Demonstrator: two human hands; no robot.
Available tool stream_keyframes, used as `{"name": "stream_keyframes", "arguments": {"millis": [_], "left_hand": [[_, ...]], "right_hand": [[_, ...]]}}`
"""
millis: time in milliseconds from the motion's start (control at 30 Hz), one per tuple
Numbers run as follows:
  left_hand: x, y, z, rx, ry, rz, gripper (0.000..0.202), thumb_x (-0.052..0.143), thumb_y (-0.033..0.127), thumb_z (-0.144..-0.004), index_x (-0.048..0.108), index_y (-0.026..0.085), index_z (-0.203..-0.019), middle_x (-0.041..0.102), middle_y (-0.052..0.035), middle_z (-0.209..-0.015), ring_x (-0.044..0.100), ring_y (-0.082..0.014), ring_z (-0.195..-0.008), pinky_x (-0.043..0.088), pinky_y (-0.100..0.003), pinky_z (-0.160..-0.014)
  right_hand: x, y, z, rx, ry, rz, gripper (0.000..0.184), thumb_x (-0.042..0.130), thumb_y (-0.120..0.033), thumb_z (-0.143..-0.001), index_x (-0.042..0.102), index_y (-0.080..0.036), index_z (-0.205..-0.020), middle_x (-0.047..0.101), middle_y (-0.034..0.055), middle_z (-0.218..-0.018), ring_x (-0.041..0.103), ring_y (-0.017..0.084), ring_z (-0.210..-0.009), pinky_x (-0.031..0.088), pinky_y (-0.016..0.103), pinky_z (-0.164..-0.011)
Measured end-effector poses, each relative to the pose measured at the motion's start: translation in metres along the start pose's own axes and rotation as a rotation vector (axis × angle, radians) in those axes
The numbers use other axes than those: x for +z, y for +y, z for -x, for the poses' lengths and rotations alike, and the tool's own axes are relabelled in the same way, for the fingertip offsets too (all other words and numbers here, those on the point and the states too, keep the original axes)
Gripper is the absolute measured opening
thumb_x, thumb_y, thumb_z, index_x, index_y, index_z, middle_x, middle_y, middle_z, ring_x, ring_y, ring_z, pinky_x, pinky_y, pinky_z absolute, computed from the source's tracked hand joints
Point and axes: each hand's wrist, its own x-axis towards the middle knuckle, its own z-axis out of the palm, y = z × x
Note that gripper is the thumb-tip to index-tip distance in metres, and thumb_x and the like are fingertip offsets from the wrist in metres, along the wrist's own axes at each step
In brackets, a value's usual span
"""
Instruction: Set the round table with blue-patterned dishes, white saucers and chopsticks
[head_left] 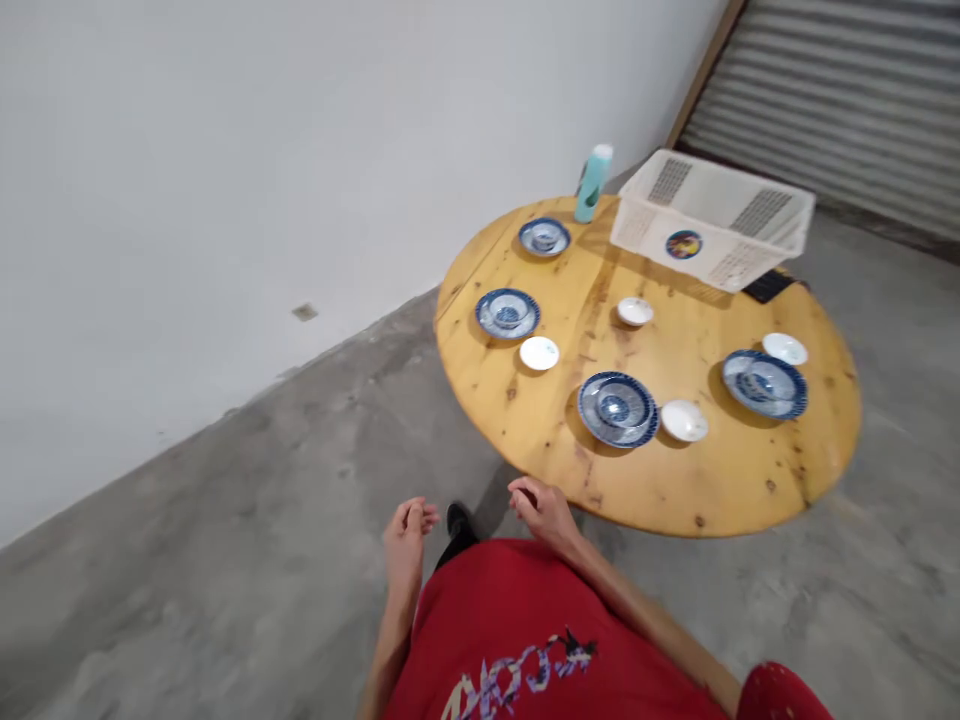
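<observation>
My left hand (410, 525) hangs over the floor, left of the table, with loosely bent fingers and nothing visible in it. Beside the near rim of the round wooden table (555, 430) is my right hand (544, 512), also empty, its fingers half curled with a gap at the thumb. The nearest tableware is a blue-patterned plate (592, 430) with a matching bowl (615, 406) on it. A small white dish (684, 421) sits at that plate's right. Another white dish (539, 353) lies by a second blue plate (484, 322) holding a bowl (508, 312).
A white plastic basket (652, 230) stands at the table's back right, partly over a black flat item (769, 286). Left of it is a turquoise bottle (593, 185). More blue plates lie at the far left (525, 240) and right (787, 405). A white wall (262, 150) rises behind.
</observation>
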Motion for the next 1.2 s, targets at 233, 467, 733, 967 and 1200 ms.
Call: {"name": "stream_keyframes", "arguments": {"millis": [233, 467, 733, 967, 1200], "left_hand": [[-0.1, 0.002, -0.076, -0.049, 0.097, -0.032, 0.046, 0.06, 0.058, -0.073, 0.064, 0.016, -0.091, 0.072, -0.0076, -0.08, 0.07, -0.0193, -0.069, 0.054, -0.03, -0.065], [-0.093, 0.055, -0.16, 0.106, -0.068, -0.116, 0.044, 0.055, 0.058, -0.08, 0.064, 0.016, -0.094, 0.071, -0.0072, -0.083, 0.069, -0.0193, -0.072, 0.054, -0.032, -0.07], [-0.02, 0.127, -0.259, 0.276, -0.387, -0.212, 0.044, 0.052, 0.058, -0.086, 0.065, 0.018, -0.097, 0.072, -0.0075, -0.086, 0.069, -0.0193, -0.076, 0.055, -0.032, -0.073], [-0.003, 0.178, -0.347, 0.146, -0.482, -0.381, 0.059, 0.055, 0.072, -0.076, 0.064, 0.017, -0.096, 0.073, -0.0097, -0.084, 0.07, -0.0228, -0.075, 0.057, -0.036, -0.074], [0.025, 0.225, -0.424, 0.145, -0.501, -0.461, 0.063, 0.056, 0.075, -0.072, 0.065, 0.017, -0.094, 0.074, -0.0111, -0.084, 0.071, -0.024, -0.075, 0.058, -0.038, -0.075]], "right_hand": [[0.092, -0.054, -0.066, -0.067, -0.177, 0.082, 0.022, 0.047, -0.022, -0.087, 0.068, -0.02, -0.094, 0.071, 0.0032, -0.081, 0.063, 0.016, -0.069, 0.044, 0.024, -0.065], [0.124, -0.082, -0.118, -0.025, -0.133, 0.121, 0.023, 0.047, -0.023, -0.09, 0.069, -0.018, -0.096, 0.071, 0.0034, -0.08, 0.064, 0.015, -0.069, 0.043, 0.024, -0.066], [0.142, -0.088, -0.217, 0.055, -0.067, 0.074, 0.025, 0.048, -0.017, -0.088, 0.072, -0.018, -0.096, 0.073, 0.0029, -0.081, 0.064, 0.014, -0.068, 0.042, 0.022, -0.064], [0.145, -0.105, -0.344, 0.102, 0.029, 0.009, 0.025, 0.049, -0.018, -0.089, 0.073, -0.017, -0.095, 0.074, 0.0035, -0.079, 0.065, 0.015, -0.07, 0.04, 0.023, -0.063], [0.132, -0.118, -0.434, 0.146, 0.15, -0.03, 0.025, 0.049, -0.021, -0.089, 0.073, -0.017, -0.097, 0.074, 0.0039, -0.082, 0.065, 0.016, -0.072, 0.041, 0.024, -0.066]]}}
